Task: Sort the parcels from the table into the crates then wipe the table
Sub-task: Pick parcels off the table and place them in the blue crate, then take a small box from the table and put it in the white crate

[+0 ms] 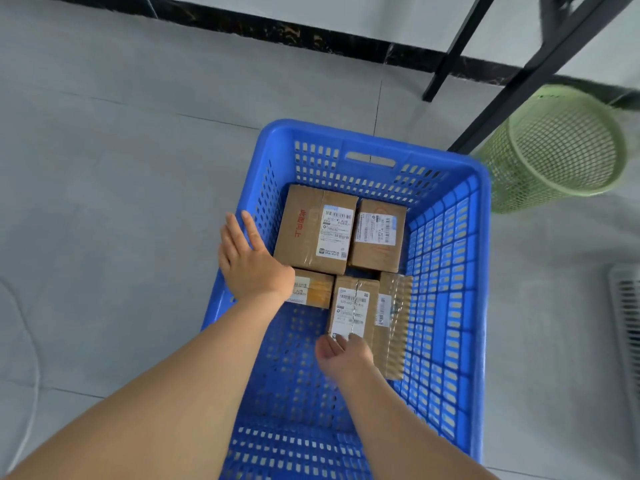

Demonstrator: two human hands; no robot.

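Observation:
A blue perforated crate (446, 258) stands on the floor below me with several brown cardboard parcels inside. Two larger boxes (313, 230) (377, 235) lie at the far end, and a small one (313, 291) sits partly under my left wrist. My left hand (251, 259) is flat and open, fingers spread, over the crate's left rim. My right hand (343, 353) is inside the crate, its fingers on the near end of a narrow labelled parcel (353, 306). A taped parcel (393, 327) lies against the right side of that one.
A green mesh waste bin (557, 147) stands right of the crate's far corner. Black metal table legs (495, 109) slant down between them. A white grille (627, 313) is at the right edge. Grey floor tiles surround the crate, and a dark skirting runs along the back.

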